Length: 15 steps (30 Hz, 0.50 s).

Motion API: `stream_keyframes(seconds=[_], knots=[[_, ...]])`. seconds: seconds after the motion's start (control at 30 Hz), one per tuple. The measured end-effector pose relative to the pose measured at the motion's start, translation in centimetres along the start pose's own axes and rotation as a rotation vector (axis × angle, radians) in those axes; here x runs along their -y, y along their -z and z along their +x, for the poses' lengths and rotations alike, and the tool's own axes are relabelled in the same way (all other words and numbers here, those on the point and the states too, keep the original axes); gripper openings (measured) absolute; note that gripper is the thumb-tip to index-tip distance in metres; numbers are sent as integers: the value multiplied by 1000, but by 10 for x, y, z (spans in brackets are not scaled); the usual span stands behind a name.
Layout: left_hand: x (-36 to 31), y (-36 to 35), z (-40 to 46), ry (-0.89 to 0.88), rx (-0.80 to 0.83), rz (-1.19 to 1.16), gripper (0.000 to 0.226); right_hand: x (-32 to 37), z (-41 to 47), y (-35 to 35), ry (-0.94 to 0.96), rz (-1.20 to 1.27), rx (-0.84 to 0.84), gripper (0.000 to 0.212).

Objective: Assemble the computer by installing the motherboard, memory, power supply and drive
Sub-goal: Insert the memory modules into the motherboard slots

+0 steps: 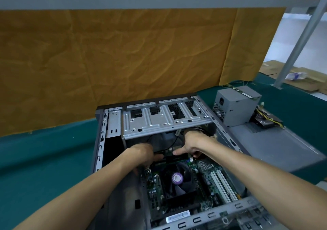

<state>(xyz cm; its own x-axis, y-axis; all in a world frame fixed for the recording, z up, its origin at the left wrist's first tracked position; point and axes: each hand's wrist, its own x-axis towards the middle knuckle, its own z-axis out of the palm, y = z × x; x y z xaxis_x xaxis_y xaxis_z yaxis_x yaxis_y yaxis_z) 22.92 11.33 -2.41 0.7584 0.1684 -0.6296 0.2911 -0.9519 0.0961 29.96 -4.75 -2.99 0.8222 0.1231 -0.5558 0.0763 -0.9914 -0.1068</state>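
Just one camera here, worn on the person's head, looking forward and down into the open computer case [159,159] lying on the green desk [44,159]. It sits pretty close, so both forearms run in from the bottom corners and the hands meet near the middle of the shot. The wide lens bends the edges and still takes in the yellow cloth backdrop [123,61] straight ahead, plus the power supply [233,107] off to the right. No second view to compare.
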Motion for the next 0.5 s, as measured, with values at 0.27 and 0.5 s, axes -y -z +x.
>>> stream_keyframes(seconds=[0.27, 0.5], knots=[[-2, -6, -22, -232, -410, 227, 30, -11, -28, 10, 217, 159, -30, 42], [-25, 12, -40, -777, -982, -73, 16, -78, -64, 59, 459, 531, -269, 32]])
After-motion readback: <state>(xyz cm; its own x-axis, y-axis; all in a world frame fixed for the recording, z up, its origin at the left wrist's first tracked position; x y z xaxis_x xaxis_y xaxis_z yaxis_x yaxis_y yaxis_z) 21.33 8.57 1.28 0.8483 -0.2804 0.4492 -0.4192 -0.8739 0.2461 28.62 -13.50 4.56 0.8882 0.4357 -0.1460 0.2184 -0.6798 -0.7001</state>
